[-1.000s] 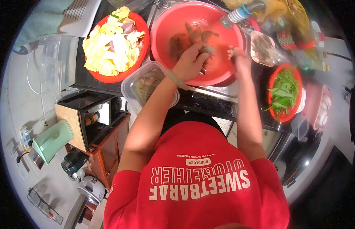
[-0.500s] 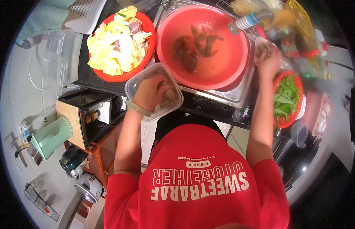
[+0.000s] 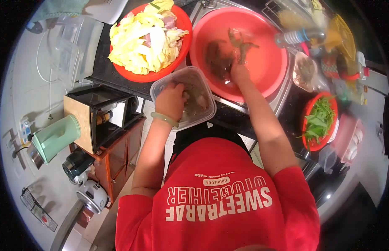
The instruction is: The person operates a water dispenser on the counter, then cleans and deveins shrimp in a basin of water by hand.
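Note:
My left hand (image 3: 171,101) reaches over the near-left rim of a clear plastic container (image 3: 209,112). Its fingers are curled inside, and whatever they hold is hidden. Greyish, wet pieces that look like shrimp (image 3: 198,100) lie in that container. My right hand (image 3: 239,75) is down in a large pink-red basin (image 3: 278,62) of water. Its fingertips meet the end of a dark shrimp (image 3: 246,49); whether they grip it cannot be seen. A darker clump (image 3: 217,58) lies left of that hand in the water.
A red plate (image 3: 184,46) heaped with cut cabbage (image 3: 140,46) stands left of the basin. On the right are a clear plastic bag with scraps (image 3: 305,71), a plastic bottle (image 3: 301,37) and a red basket of green leaves (image 3: 320,121). The basin sits over a steel sink (image 3: 286,83).
My right hand has moved left from the plastic bag into the basin. My left hand stays at the container. The whole view has shifted slightly.

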`<act>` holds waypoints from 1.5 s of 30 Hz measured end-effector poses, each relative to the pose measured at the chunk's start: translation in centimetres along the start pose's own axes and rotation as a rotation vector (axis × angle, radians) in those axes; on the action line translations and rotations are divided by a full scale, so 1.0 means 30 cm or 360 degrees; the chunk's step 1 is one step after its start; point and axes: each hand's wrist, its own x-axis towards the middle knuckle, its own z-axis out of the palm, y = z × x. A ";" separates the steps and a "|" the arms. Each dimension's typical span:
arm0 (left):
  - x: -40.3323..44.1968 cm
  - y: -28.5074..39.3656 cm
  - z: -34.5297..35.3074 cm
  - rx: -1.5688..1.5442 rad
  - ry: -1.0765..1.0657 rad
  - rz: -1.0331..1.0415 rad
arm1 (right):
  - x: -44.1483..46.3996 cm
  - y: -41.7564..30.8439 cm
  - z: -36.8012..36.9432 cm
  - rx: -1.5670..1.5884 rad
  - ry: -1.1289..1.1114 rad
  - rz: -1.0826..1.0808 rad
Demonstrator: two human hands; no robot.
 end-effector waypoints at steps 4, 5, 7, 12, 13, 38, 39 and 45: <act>0.014 -0.008 0.003 0.0061 -0.0135 0.0016 | -0.030 -0.024 -0.084 -0.0093 -0.0423 0.0047; 0.020 0.010 -0.017 0.0038 -0.0172 -0.0002 | -0.030 -0.015 -0.083 -0.0099 -0.0422 0.0050; 0.028 0.028 -0.043 0.0014 -0.0212 -0.0016 | -0.028 0.006 -0.066 -0.0176 -0.0206 0.0173; 0.045 0.064 -0.103 -0.0254 -0.0094 0.0269 | -0.010 0.024 0.029 -0.0195 -0.0092 0.0075; 0.050 0.077 -0.118 -0.0248 -0.0096 0.0272 | -0.018 0.013 0.015 -0.0069 -0.0241 0.0079; 0.423 0.407 0.236 -0.1076 0.0120 0.0385 | -0.358 0.081 -0.432 0.0868 0.0925 -0.0444; 0.418 0.410 0.241 -0.1078 0.0114 0.0387 | -0.357 0.088 -0.455 0.0733 0.1075 -0.0415; 0.370 0.455 0.225 -0.0840 0.0149 0.0445 | -0.309 0.115 -0.459 0.0610 0.0733 -0.0590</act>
